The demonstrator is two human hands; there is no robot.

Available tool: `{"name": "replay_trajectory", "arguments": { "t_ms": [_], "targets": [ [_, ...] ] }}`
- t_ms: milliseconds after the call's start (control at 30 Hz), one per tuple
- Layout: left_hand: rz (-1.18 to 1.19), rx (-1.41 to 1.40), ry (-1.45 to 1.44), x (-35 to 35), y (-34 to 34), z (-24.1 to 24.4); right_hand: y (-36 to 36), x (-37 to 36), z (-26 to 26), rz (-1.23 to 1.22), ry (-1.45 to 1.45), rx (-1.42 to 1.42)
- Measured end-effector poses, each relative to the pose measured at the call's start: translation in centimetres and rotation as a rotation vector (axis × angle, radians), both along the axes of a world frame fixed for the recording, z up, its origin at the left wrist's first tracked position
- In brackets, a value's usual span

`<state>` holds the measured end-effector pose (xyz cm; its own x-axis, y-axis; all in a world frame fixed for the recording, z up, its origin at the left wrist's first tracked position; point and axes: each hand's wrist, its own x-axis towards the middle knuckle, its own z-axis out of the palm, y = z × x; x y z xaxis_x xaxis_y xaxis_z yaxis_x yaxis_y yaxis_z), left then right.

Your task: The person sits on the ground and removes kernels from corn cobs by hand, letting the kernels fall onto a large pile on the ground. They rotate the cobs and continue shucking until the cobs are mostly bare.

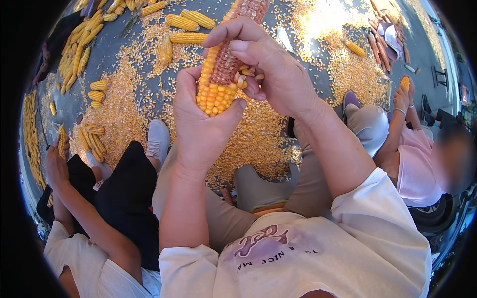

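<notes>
Between both hands is a partly shelled corn cob (220, 80), slanting up and to the right. Yellow kernels still cover its near end and left side, while the side facing me is bare and reddish. My left hand (203, 119) wraps around the kernel-covered near end, thumb along its right side. Higher up, my right hand (272, 67) grips the cob's bare middle with thumb and forefinger. Several loose kernels (248, 74) sit between the cob and the curled fingers of my right hand. Shelled kernels (257, 138) lie spread on the ground beneath.
Whole corn ears (182, 23) lie ahead, with a larger pile (80, 48) at the left. Bare cobs (379, 52) are heaped at the far right. On the left a person (89, 238) holds an ear; another person (406, 156) at the right holds one too. A grey stool (261, 188) is below me.
</notes>
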<state>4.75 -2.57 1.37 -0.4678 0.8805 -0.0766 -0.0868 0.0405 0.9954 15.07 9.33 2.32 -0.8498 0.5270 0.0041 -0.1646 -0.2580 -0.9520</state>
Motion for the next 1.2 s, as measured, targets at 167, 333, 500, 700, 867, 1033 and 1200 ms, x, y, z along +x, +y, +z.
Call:
{"name": "replay_trajectory", "arguments": {
  "t_ms": [167,333,500,700,867,1033,1200],
  "targets": [
    [0.047,0.027,0.222,0.8,0.5,-1.3,-1.5,-1.6,-2.1,-0.292,0.016,0.586],
    [0.066,-0.036,0.349,0.9,0.4,-1.2,-0.9,-1.9,-1.9,-0.275,0.045,0.416],
    [0.071,-0.072,0.371,0.6,0.2,-0.7,-1.2,-1.2,-1.4,-0.187,-0.055,0.48],
    [-0.029,-0.083,0.058,-0.2,0.3,0.1,-0.4,-0.5,-1.3,-0.067,0.042,0.188],
    [0.024,-0.045,0.32,0.2,0.4,-0.4,-1.2,-0.6,-0.8,-0.098,-0.04,0.209],
    [-0.029,-0.112,0.137,-0.1,0.5,0.0,-1.1,-0.4,-1.3,-0.107,-0.018,0.152],
    [-0.032,-0.081,-0.094,-0.2,0.3,0.5,-1.1,-0.1,-0.4,-0.069,-0.028,0.071]
  ]
}}
